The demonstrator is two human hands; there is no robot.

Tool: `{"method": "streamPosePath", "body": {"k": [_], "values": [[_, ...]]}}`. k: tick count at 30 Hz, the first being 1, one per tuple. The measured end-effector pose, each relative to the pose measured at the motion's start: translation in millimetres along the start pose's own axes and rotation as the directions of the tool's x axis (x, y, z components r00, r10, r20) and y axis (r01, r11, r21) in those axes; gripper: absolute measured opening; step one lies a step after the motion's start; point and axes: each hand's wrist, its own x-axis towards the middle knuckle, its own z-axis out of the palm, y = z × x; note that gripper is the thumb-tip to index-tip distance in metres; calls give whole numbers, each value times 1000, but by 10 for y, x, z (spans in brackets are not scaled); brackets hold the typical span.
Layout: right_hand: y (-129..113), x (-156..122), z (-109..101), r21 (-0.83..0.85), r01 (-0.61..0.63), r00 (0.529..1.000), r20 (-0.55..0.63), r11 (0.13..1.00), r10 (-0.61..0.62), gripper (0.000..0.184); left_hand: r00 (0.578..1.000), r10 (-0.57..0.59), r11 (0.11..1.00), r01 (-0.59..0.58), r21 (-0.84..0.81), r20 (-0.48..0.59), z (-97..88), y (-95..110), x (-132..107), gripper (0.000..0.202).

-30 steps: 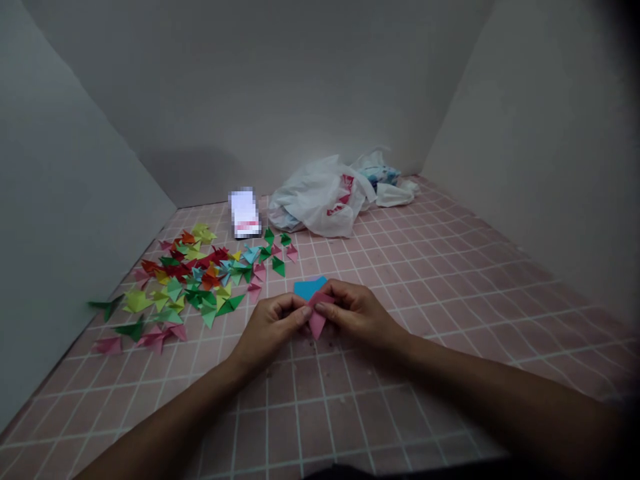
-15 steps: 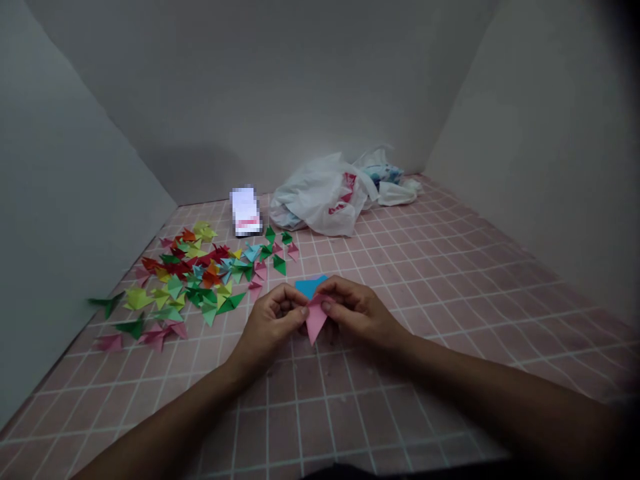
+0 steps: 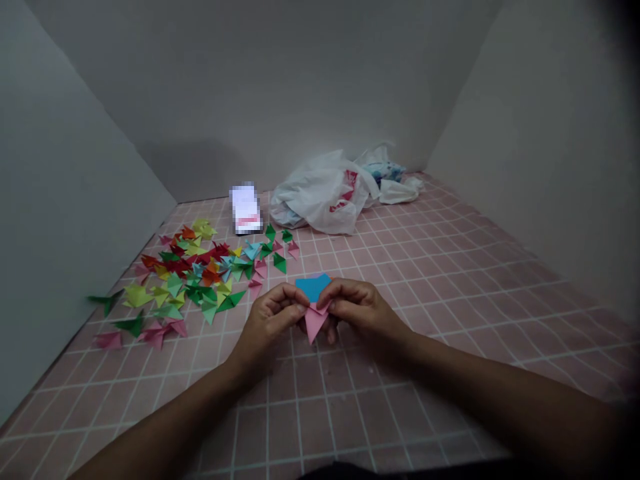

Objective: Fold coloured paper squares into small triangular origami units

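- Many folded paper shapes in mixed colours lay loosely heaped on the checked surface, left of the hands; these looked finished.
- The pink paper was between both hands, its point toward the person; it seemed partly folded, with creasing probably left.
- The left hand pinched its left edge between thumb and forefinger.
- The right hand pinched the right edge likewise, other fingers curled below.
- Blue paper just beyond the fingers looked flat and unworked, though partly hidden.
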Motion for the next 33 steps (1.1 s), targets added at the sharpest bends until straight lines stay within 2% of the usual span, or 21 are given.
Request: {"method": "streamPosePath", "body": {"k": [8, 11, 14, 17, 21, 24, 28, 33], "values": [[7, -16, 37, 235, -80, 997, 28, 969, 76, 6, 999, 50, 997, -49, 59, -17, -18, -22, -19, 6], [-2, -12, 23, 158, -60, 998, 18, 986, 58, 4, 999, 44, 994, -42, 105, -18, -22, -23, -13, 7], [-24, -15, 11, -32, -30, 1000, -10, 999, 30, 6, 1000, 16, 994, -13, 109, -26, -23, -22, 2, 6], [-37, -27, 18, -181, -22, 1000, -26, 983, 17, 6, 999, -25, 995, 29, 92, -43, -14, -18, 16, 9], [-32, -30, 39, -278, 30, 999, -30, 960, -39, 6, 995, 1, 993, 10, 118, -98, 10, -4, 30, 14], [-34, -11, 41, -233, 36, 999, -11, 972, -40, 6, 993, 16, 993, -3, 117, -115, 17, -4, 40, 18], [-54, 19, 26, -117, -27, 999, 29, 993, 30, 10, 991, 53, 992, -38, 122, -122, 9, -7, 50, 20], [-50, 24, 0, -66, -34, 998, 54, 997, 37, 7, 990, 94, 986, -79, 145, -101, 8, 11, 47, 19]]}}
